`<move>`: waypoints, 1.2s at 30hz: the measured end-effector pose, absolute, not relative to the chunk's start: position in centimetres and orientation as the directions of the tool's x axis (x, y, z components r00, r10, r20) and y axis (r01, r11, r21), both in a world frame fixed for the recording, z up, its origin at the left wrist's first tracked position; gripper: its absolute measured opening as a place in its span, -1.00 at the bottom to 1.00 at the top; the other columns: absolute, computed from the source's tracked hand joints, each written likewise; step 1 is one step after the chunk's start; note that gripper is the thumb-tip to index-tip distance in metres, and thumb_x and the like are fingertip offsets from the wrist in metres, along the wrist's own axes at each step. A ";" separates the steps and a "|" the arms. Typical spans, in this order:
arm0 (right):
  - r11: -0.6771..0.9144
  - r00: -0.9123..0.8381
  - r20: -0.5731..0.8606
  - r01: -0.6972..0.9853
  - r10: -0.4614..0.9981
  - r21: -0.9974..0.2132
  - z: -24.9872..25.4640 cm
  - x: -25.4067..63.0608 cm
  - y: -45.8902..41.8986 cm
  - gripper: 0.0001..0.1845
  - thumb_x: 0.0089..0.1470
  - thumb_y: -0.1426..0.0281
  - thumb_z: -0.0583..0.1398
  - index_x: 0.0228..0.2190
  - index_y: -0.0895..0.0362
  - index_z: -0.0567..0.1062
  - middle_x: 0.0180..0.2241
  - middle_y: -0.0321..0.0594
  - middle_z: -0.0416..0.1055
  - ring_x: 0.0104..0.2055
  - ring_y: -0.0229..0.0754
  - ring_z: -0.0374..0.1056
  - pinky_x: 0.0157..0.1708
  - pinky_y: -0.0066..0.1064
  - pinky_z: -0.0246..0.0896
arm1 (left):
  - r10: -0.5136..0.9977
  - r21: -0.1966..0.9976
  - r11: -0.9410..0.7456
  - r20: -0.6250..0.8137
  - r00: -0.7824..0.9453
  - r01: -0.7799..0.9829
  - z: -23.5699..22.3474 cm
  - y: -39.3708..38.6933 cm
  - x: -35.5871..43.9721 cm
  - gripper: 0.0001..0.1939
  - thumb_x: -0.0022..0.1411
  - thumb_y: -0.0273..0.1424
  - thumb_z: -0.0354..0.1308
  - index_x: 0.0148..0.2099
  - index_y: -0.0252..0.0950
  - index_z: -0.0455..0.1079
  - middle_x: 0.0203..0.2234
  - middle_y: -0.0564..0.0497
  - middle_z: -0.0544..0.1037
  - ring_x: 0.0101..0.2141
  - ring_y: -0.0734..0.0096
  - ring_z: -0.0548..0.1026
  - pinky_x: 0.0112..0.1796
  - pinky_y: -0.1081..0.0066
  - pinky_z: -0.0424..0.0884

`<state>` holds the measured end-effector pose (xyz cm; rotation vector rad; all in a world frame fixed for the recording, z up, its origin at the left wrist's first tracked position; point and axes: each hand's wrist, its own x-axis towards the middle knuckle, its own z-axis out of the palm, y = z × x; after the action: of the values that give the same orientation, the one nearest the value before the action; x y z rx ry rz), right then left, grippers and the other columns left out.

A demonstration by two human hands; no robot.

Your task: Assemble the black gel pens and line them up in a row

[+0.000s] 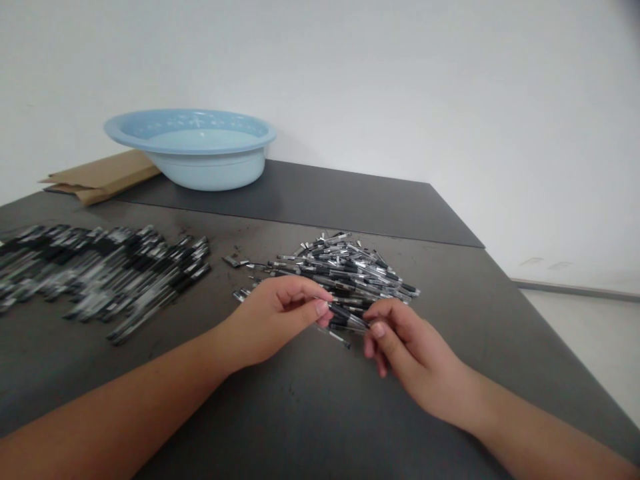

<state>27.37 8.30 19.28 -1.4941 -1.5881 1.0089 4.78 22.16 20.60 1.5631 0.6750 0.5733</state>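
Observation:
A pen (349,316) with a dark grip and a clear section spans the gap between my two hands. My left hand (280,317) pinches its left end between thumb and fingers. At its other end, the thumb and forefinger of my right hand (413,353) are closed on the tip. Both ends of the pen are hidden by the fingers. Just behind my hands lies a loose pile of pens and pen parts (345,263), dark and clear, pointing various ways. Part of this pile is covered by my left hand.
Many dark and clear pens (115,267) lie in slanting rows at the left, blurred. A light blue basin (215,167) stands at the back, beside a brown paper bag or folded cardboard (105,175). The grey table (310,413) meets a white wall (400,100).

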 end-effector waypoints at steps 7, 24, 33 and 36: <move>0.223 -0.017 0.279 0.650 0.960 -0.727 19.1 27.7 8.4 -0.90 0.40 0.39 0.16 -0.08 -0.02 0.36 -0.14 -0.23 0.41 -0.14 -0.15 0.37 -0.12 -0.30 0.32 | 0.753 0.992 0.003 -0.085 0.653 0.126 20.5 22.4 4.5 -0.69 0.20 -0.13 0.37 -0.19 -0.27 0.62 -0.44 -0.02 0.67 -0.41 0.35 0.59 -0.37 0.42 0.50; 0.157 0.015 0.235 0.705 0.972 -0.692 19.8 27.9 8.6 -0.90 0.38 0.27 0.19 -0.15 0.02 0.42 -0.27 -0.24 0.51 -0.29 -0.15 0.44 -0.29 -0.34 0.34 | 0.801 0.970 -0.014 -0.134 0.584 0.241 20.3 23.1 4.6 -0.61 0.20 -0.03 0.34 -0.35 -0.29 0.55 -0.53 0.08 0.51 -0.50 0.47 0.39 -0.46 0.48 0.29; 0.326 -0.127 0.463 0.866 0.877 -0.380 20.5 28.6 8.0 -0.91 0.38 0.33 0.20 -0.09 0.02 0.43 -0.23 -0.18 0.61 -0.26 -0.10 0.57 -0.25 -0.31 0.46 | 0.792 0.969 -0.050 -0.110 0.600 0.243 20.3 23.1 4.5 -0.65 0.21 -0.06 0.33 -0.27 -0.28 0.60 -0.43 0.03 0.60 -0.42 0.42 0.47 -0.36 0.43 0.36; 0.301 -0.121 0.453 0.887 0.883 -0.350 20.5 28.7 7.9 -0.91 0.39 0.31 0.18 -0.11 0.02 0.48 -0.23 -0.16 0.64 -0.24 -0.07 0.59 -0.22 -0.29 0.49 | 0.788 0.967 -0.086 -0.082 0.611 0.240 20.1 23.0 4.5 -0.67 0.23 -0.10 0.31 -0.27 -0.28 0.59 -0.44 0.04 0.59 -0.42 0.42 0.46 -0.35 0.43 0.34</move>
<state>28.73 7.88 20.55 -1.5689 -1.9872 -0.0085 4.50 23.02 20.14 1.6360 0.8676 0.5679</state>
